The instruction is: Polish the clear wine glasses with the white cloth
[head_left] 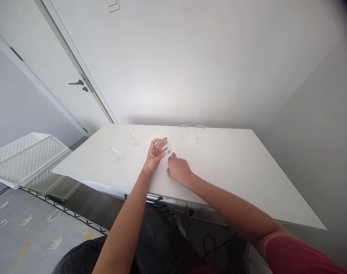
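Observation:
A clear stemmed glass (pixel 168 147) is tilted in front of me, held between both hands above the white table (pixel 233 171). My left hand (pixel 155 153) is curled round its bowl, with thumb and fingers on either side. The fingers of my right hand (pixel 179 168) are closed at the stem end; the foot of the glass is hidden by them. Beyond my right hand, two more stemmed glasses, one (pixel 183 133) and another (pixel 200 133), stand upright near the back. To the left are two others, a glass (pixel 130 133) and a nearer glass (pixel 116 152).
The table's back edge meets a white wall (pixel 190 68). At the left is a door with a dark handle (pixel 78 82). A white perforated rack (pixel 27 160) stands beside the table's left end, above a patterned mattress (pixel 33 228). A dark cable (pixel 211 247) hangs below the table's front.

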Action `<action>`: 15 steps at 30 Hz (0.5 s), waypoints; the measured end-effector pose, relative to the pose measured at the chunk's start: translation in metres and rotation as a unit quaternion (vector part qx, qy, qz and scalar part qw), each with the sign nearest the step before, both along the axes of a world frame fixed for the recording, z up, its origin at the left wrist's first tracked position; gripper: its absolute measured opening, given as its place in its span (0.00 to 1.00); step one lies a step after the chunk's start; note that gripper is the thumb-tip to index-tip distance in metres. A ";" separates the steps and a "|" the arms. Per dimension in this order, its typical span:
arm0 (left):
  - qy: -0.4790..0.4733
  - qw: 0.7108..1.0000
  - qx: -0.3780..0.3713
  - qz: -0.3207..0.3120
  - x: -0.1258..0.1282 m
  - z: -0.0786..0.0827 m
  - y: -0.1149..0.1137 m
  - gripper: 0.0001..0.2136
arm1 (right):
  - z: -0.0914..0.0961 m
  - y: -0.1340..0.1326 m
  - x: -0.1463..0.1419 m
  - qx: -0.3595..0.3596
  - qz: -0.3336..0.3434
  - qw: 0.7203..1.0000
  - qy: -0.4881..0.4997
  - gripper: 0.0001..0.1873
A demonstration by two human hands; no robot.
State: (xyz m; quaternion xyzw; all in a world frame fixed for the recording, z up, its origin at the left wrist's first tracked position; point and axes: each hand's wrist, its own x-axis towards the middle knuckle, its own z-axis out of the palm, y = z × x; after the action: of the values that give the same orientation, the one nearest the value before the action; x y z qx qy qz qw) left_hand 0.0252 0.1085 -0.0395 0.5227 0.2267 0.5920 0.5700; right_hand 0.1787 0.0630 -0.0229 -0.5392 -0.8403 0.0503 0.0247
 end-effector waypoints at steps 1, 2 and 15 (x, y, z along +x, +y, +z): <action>-0.002 1.000 -0.001 0.005 0.000 0.000 0.000 0.31 | 0.000 0.000 0.000 0.001 0.001 1.000 -0.001 0.25; -0.004 1.000 -0.002 0.009 0.000 -0.001 0.000 0.31 | 0.000 0.000 0.001 0.003 0.002 1.000 -0.001 0.25; 0.019 0.999 -0.045 0.024 -0.003 0.000 -0.002 0.20 | -0.004 0.007 0.008 -0.067 -0.067 0.994 -0.047 0.33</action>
State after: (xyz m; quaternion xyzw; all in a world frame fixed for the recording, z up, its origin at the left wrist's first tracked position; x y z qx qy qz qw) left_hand 0.0222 0.1069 -0.0394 0.5017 0.2764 0.5849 0.5743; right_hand 0.1862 0.0702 -0.0268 -0.5965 -0.7972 0.0798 -0.0476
